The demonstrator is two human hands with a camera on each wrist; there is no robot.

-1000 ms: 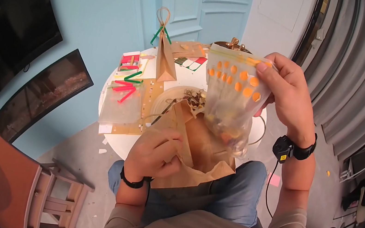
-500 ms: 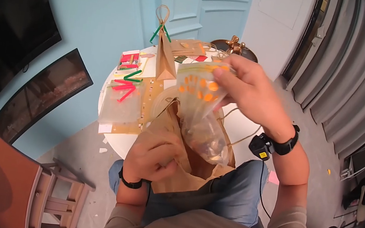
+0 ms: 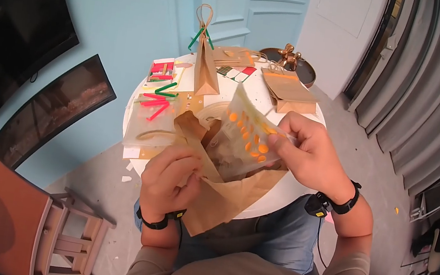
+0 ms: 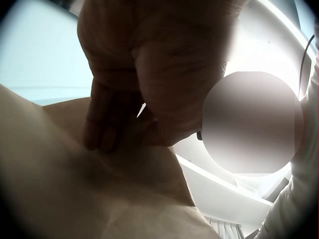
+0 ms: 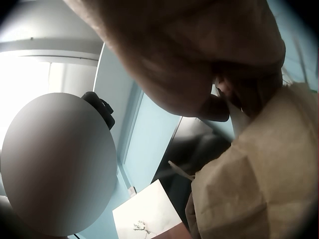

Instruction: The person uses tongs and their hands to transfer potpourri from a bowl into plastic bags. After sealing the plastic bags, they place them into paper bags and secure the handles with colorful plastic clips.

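Observation:
My left hand [image 3: 171,181] pinches the rim of an open brown paper bag [image 3: 224,205] tilted over my lap. From the left wrist view, the left fingers [image 4: 99,124] lie against its paper [image 4: 124,199]. Between thumb and fingers, my right hand [image 3: 310,156] holds the top corner of a clear zip bag [image 3: 234,153] with orange dots on it. The zip bag's lower part is down inside the paper bag's mouth, and its contents are mostly hidden there. In the right wrist view the right hand [image 5: 199,55] is right above the paper bag's crumpled edge [image 5: 259,164].
On the round white table [image 3: 315,103] stand an upright paper bag [image 3: 205,71] with green strips and a second handled paper bag [image 3: 288,91]. Pink strips [image 3: 157,109] lie on another clear bag [image 3: 139,132] at left. A dark round tray [image 3: 306,73] sits behind.
The right hand has lowered the zip bag from above the paper bag into its mouth, first leftward, then down. The left hand keeps holding the paper bag, which has tilted.

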